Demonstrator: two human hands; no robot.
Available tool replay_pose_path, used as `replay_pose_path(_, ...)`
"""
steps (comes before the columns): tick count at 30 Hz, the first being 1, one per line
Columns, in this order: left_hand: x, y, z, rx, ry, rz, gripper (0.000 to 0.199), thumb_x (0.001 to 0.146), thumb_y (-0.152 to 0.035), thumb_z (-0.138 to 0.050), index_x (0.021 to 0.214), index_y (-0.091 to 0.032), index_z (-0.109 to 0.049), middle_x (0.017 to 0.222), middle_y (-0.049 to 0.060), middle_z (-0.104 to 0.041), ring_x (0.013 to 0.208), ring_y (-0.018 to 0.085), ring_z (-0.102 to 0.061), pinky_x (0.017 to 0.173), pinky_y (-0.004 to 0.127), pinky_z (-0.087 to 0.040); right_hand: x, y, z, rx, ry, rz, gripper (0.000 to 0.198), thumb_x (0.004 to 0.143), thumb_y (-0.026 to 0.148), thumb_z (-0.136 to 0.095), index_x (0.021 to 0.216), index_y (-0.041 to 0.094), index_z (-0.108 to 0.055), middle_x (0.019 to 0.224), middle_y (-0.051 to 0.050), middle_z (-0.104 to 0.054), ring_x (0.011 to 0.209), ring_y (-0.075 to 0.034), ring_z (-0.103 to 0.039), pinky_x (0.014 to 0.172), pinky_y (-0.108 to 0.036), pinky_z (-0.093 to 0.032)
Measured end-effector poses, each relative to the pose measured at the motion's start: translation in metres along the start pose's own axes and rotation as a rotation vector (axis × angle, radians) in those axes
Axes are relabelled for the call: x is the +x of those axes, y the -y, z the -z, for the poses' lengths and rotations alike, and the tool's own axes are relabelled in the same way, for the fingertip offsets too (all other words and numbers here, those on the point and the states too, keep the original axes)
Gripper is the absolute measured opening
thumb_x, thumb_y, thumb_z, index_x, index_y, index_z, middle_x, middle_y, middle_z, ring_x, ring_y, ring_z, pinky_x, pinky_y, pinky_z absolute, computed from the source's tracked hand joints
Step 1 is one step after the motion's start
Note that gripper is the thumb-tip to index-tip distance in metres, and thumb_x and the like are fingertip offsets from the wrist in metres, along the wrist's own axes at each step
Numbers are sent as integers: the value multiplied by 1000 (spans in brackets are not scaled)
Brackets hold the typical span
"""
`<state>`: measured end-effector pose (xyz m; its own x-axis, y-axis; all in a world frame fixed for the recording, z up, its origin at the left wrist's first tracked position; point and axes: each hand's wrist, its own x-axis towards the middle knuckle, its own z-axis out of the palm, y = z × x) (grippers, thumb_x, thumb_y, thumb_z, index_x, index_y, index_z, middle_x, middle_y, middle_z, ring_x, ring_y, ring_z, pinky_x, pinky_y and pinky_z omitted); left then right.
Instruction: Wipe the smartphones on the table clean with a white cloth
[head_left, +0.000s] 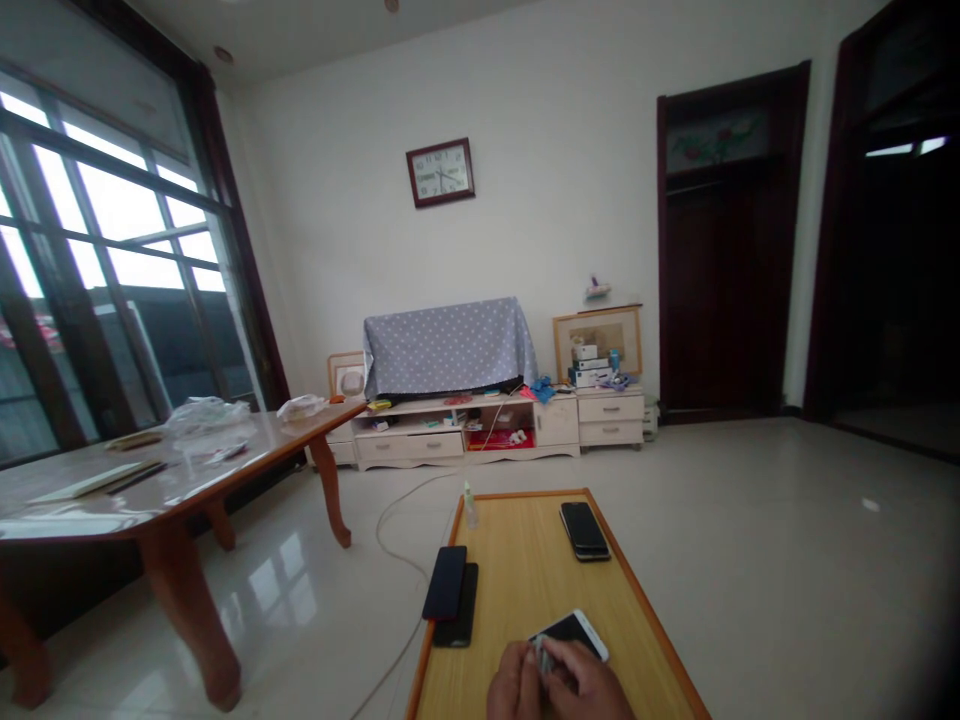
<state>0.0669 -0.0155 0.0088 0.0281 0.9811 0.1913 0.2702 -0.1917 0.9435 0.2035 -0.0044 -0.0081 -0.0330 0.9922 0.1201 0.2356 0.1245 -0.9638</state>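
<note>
A: Position and hold?
B: Small grey item (543, 656), just nearside of the white phone (589, 632), pinched between left hand (513, 682) and right hand (586, 686).
A: Handling?
B: Judged light, probably soft; material unclear. Grip by its edges.

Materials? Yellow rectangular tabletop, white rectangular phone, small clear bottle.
Yellow rectangular tabletop: likely wood or laminate, satin; faint streaky grain.
White rectangular phone: probably glass front, smooth dark face; rim plastic or metal, unclear.
Small clear bottle: probably plastic, smooth; looks translucent.

wall clock (441, 173) | dial: hour numerals, 12 at top | boxes (591, 379): markings too small to read
</note>
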Motion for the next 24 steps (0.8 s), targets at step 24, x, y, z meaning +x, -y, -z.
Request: replay_pose_path(24,17,48,24,839,169,-160,84,73,-50,-68,145,-17,-41,143,15,-54,137,33,-42,116,50,-27,41,-37,40,-212,-307,-102,12,75,26,-57,75,21,-68,80,-2,-70,77,-19,-62,70,-26,-41)
